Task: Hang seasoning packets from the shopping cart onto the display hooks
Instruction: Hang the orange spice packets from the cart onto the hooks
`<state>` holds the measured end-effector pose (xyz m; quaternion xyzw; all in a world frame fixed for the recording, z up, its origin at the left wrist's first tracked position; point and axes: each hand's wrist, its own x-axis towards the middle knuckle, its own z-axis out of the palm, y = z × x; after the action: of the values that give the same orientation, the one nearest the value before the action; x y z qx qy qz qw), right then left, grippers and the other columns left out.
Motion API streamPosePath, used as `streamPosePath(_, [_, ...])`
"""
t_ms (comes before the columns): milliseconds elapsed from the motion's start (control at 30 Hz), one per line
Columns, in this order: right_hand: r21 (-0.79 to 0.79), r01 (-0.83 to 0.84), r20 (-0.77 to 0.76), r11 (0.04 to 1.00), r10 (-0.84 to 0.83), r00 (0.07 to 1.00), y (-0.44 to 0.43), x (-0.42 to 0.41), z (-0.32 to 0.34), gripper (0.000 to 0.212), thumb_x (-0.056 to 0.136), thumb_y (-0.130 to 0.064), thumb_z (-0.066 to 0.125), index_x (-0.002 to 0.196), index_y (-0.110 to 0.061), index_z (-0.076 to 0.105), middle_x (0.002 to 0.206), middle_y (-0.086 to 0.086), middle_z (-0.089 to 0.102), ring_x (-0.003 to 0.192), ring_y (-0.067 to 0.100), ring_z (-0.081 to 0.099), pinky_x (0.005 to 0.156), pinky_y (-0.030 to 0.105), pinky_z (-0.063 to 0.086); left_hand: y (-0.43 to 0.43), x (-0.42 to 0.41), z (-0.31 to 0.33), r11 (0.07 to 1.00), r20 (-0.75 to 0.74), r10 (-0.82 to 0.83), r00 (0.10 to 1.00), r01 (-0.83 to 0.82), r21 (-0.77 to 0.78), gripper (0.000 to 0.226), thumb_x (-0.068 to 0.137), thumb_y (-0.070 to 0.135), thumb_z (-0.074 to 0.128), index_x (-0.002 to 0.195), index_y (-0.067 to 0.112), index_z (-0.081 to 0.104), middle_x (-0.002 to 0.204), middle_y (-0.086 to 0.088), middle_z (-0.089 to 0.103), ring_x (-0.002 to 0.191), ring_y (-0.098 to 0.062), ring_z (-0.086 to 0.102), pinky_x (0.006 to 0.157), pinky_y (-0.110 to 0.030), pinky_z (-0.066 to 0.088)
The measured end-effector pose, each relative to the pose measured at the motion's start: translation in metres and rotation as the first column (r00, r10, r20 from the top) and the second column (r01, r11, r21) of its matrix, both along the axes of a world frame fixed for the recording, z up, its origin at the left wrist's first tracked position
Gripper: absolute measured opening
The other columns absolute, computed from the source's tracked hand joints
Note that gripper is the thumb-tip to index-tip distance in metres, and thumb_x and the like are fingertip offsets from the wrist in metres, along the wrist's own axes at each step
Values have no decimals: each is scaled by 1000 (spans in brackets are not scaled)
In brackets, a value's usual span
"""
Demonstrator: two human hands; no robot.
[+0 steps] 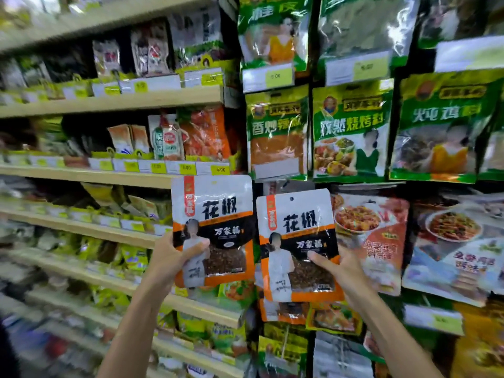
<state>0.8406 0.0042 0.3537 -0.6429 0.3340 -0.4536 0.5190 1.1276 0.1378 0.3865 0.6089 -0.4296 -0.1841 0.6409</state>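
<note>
I hold two white, orange and black seasoning packets of peppercorns up in front of the display. My left hand (174, 257) grips the left packet (215, 214) at its lower left edge, thumb across the front. My right hand (341, 268) grips the right packet (297, 227) at its lower right, thumb on the front. The right packet has a small hang hole near its top and sits before a column of hanging packets; another like it hangs just below (283, 309). The hook itself is hidden. No shopping cart is in view.
Green seasoning packets (351, 129) hang in rows above with yellow price tags (275, 76). Red and white packets (373, 236) hang at the right. Wooden shelves (109, 102) with stocked bags and price labels run off to the left.
</note>
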Motion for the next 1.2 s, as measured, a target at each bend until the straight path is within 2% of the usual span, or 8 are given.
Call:
streamPosePath(233, [33, 32, 46, 999, -33, 998, -42, 45, -4, 31, 65, -49, 75, 92, -43, 60, 92, -33, 63, 94, -8, 56, 73, 21, 45, -31, 39, -2, 998, -3, -67, 998, 67, 18, 31, 73, 24, 77, 100, 16, 66, 96, -1, 70, 91, -18, 67, 74, -34, 52])
streamPosePath(400, [71, 126, 78, 989, -132, 988, -53, 61, -15, 27, 81, -36, 71, 95, -40, 49, 84, -39, 43, 80, -11, 47, 77, 22, 42, -53, 57, -9, 991, -12, -136, 991, 136, -1, 33, 56, 31, 79, 82, 18, 63, 70, 13, 70, 71, -4, 67, 61, -23, 52])
streamPosePath(500, [112, 182, 90, 977, -192, 977, -53, 66, -20, 71, 81, -40, 70, 142, -23, 37, 125, -20, 45, 127, 13, 41, 102, 38, 33, -67, 65, -12, 978, -5, -206, 978, 206, 37, 41, 54, 38, 79, 89, 22, 65, 80, 14, 72, 76, -2, 67, 65, -27, 51])
streamPosePath(600, [173, 244, 83, 954, -261, 962, -52, 69, -19, 88, 79, -41, 71, 149, -14, 26, 154, 2, 28, 142, 25, 26, 110, 44, 28, -77, 71, -15, 958, -10, -279, 960, 279, 71, 45, 54, 41, 80, 91, 22, 64, 85, 12, 69, 85, -7, 65, 68, -28, 50])
streamPosePath(800, [143, 223, 110, 964, -240, 965, -48, 75, -15, 66, 73, -43, 74, 131, -21, 51, 133, -7, 56, 132, 16, 43, 103, 35, 34, -88, 69, -14, 929, -44, -364, 930, 366, 48, 47, 53, 36, 80, 95, 25, 64, 87, 15, 72, 78, 3, 66, 54, -13, 53])
streamPosePath(933, [148, 222, 109, 964, -239, 965, -48, 75, -19, 81, 80, -40, 72, 146, -14, 34, 151, 2, 38, 140, 23, 32, 115, 49, 27, -91, 67, -19, 931, -50, -358, 932, 361, 53, 49, 55, 34, 80, 100, 22, 64, 88, 13, 72, 82, -2, 67, 68, -23, 54])
streamPosePath(1100, [135, 245, 87, 960, -258, 962, -54, 82, -18, 30, 83, -29, 71, 111, -22, 64, 110, -10, 69, 118, 16, 56, 82, 24, 44, -94, 61, -23, 927, -50, -371, 927, 373, 39, 36, 57, 29, 79, 89, 23, 64, 78, 21, 71, 70, 3, 67, 55, -15, 53])
streamPosePath(1200, [142, 238, 84, 961, -252, 964, -70, 87, -13, 56, 85, -30, 70, 133, -9, 51, 133, 5, 57, 130, 23, 47, 104, 40, 41, -97, 56, -25, 928, -56, -371, 927, 372, 28, 31, 62, 22, 79, 90, 20, 64, 77, 17, 72, 71, 2, 67, 54, -13, 53])
